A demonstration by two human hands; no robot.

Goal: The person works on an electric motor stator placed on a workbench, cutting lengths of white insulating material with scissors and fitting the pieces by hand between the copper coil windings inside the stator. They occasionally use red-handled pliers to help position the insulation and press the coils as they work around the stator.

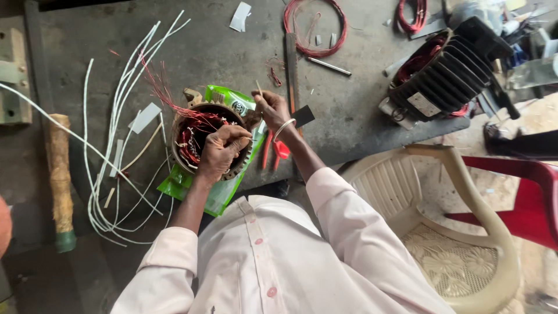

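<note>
A thin pale sliver [258,87] is pinched in the grip of the right hand [271,108] just above the round metal stator with red copper windings [204,138]. The left hand [222,152] is pressed closed on the stator's rim, apparently steadying it. Beneath the stator lies a green plastic bag [224,192], on a dark grey worktop [221,52]; white cords [116,116] trail left of it.

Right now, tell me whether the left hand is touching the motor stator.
Touching. The head view shows the left hand resting on the motor stator, its fingers pressed against the red copper windings at the rim.
</note>
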